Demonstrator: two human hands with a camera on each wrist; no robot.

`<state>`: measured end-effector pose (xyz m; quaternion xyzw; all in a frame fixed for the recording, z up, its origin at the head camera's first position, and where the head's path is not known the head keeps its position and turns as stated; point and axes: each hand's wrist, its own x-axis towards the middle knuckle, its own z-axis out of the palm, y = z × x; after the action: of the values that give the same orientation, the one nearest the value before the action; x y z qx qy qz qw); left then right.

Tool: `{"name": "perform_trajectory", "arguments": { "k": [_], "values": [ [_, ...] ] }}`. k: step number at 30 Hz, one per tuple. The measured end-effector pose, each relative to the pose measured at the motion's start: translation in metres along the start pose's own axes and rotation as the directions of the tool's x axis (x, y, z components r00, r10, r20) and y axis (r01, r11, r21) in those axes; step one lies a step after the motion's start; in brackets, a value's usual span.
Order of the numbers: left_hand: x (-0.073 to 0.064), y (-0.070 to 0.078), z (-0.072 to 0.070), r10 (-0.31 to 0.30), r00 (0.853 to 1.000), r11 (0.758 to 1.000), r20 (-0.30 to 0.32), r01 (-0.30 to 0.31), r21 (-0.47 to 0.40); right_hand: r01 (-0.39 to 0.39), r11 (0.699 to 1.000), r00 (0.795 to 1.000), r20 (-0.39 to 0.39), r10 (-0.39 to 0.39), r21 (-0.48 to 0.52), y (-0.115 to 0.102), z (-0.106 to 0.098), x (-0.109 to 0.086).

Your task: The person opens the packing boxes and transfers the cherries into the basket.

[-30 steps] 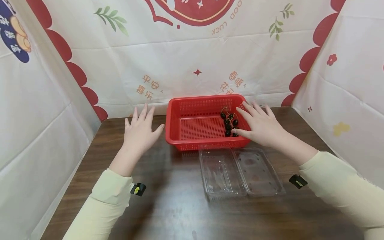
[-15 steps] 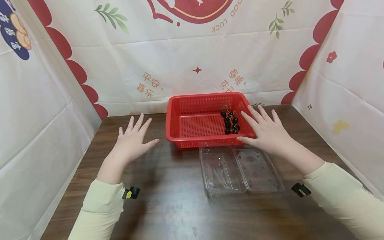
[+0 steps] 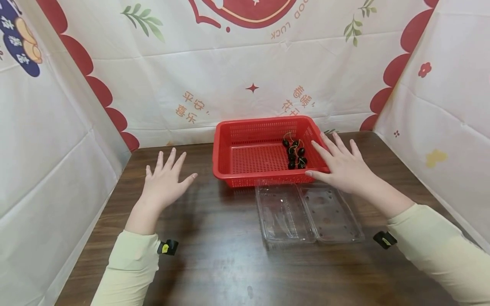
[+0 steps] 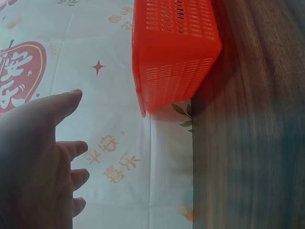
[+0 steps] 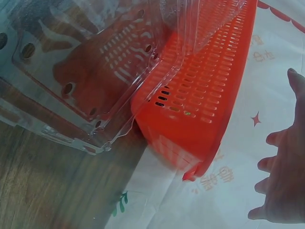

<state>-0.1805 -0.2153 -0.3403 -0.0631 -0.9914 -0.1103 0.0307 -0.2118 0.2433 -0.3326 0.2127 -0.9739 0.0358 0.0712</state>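
Note:
A red plastic basket [image 3: 233,170] with slotted walls stands near the back of the table. Several dark cherries [image 3: 292,155] with stems lie together at its right end. My left hand [image 3: 162,187], fingers spread, hovers left of the basket and holds nothing. In the left wrist view its thumb and fingertips show apart from the basket [image 4: 171,57]. My right hand [image 3: 346,170] is spread too, over the basket's right front corner in the head view, holding nothing. In front of the basket lies a clear plastic clamshell box [image 3: 287,212], opened flat, its holed half [image 5: 71,86] to the right.
The dark wooden table [image 3: 214,263] is bounded by white printed cloth [image 3: 229,85] behind and on both sides. The basket stands close to the back cloth. The clamshell's back edge meets the basket's front wall.
My left hand has drawn left and back, away from the basket. My right hand has shifted slightly right, uncovering more cherries. Basket and box stay put; the head view tilts slightly.

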Motion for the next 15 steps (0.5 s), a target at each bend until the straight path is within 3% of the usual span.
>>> {"name": "perform_trajectory", "arguments": {
  "k": [15],
  "values": [
    [0.003,0.004,0.0021,-0.011,1.0,1.0,-0.027,0.011,0.0,0.016,1.0,1.0,0.004,-0.016,0.024,0.0007,0.0014,-0.0036]
  ]
}}
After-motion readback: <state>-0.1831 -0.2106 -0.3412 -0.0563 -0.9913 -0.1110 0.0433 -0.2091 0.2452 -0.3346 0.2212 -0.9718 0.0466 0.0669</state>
